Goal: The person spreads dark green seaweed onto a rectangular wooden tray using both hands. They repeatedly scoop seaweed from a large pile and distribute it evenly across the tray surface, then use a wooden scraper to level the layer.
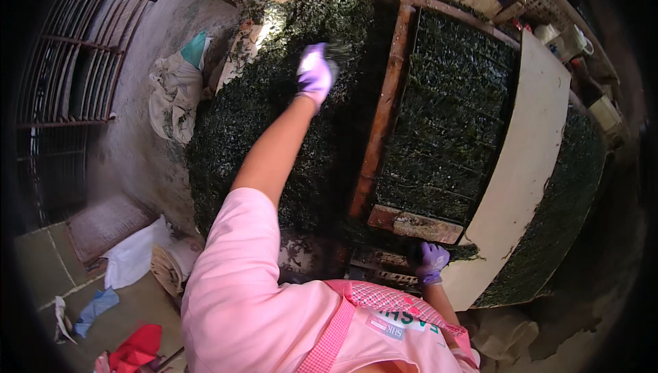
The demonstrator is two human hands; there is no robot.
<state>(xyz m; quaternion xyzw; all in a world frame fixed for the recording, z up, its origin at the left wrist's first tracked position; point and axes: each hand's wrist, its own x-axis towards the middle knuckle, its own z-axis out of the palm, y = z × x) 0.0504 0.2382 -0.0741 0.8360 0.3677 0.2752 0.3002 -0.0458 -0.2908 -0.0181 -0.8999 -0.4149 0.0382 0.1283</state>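
A large heap of dark green, wet-looking seaweed-like shreds (247, 116) spreads across the work surface. My left hand (314, 77), in a purple glove, reaches out over this heap. It is blurred by motion, so its fingers and anything in them are unclear. To its right, a flat layer of the same green shreds (447, 110) fills a rectangular wooden frame (383, 116). Near the frame's close end, my gloved right hand (434, 260) is closed around a dark green clump (465, 252), which sticks out to the right over a pale board (519, 162).
Beyond the pale board lies another green layer (550, 208). White cups (570, 44) and other items stand on a ledge at the far right. A soiled cloth sack (177, 95) leans by the left wall. Cloths, including a red one (136, 347), lie at lower left.
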